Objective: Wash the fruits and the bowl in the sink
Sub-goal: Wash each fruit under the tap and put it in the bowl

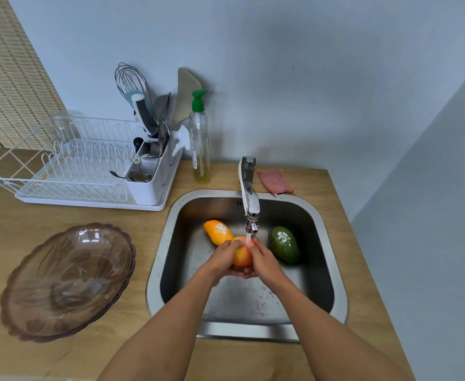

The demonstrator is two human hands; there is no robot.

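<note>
Forearms reaching in from near edge; left hand (221,258) & right hand (265,261) both wrapping a red-yellow fruit (242,255), fingers curling under it, holding it mid-sink (157,257) under the tap (249,199) stream. Judging: fruit needing turning so water is reaching all sides, thumbs rubbing skin, firm grip since wet skin prob slippery. Orange fruit (217,232) lying just far-left of hands, green fruit (284,244) to the right, both showing white specks, prob awaiting rinse. Glass bowl (69,281) sitting on counter left of sink, apparently unwashed. Dish rack (60,166) far left; soap bottle (200,141) & pink cloth (275,181) along far edge. Spout hanging close over hands, limiting lift room.
</note>
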